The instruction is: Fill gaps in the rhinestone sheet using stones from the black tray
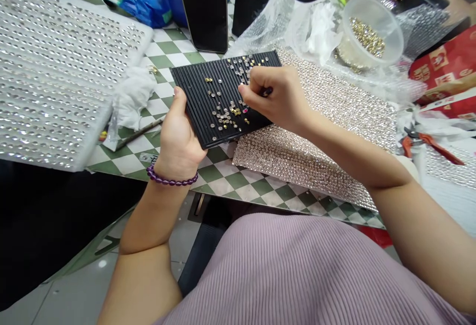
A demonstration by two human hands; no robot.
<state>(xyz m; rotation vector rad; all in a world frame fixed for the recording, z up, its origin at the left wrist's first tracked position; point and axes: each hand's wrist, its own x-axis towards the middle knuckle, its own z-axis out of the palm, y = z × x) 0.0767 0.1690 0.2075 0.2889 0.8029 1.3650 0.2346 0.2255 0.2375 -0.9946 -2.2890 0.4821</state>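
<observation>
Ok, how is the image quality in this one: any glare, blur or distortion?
Head view: evenly lit and mostly sharp; the rhinestone sheet sparkles with small glints; wide-angle lens bends the table edge; the right hand hides part of the black tray.

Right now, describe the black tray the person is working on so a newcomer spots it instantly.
Start at the green-and-white checkered table. Near its front edge the left hand grips the lower left corner of a black ribbed tray, which partly overlaps a silver rhinestone sheet. It is the only dark grooved slab with loose gold and clear stones scattered on it, under the right hand.
</observation>
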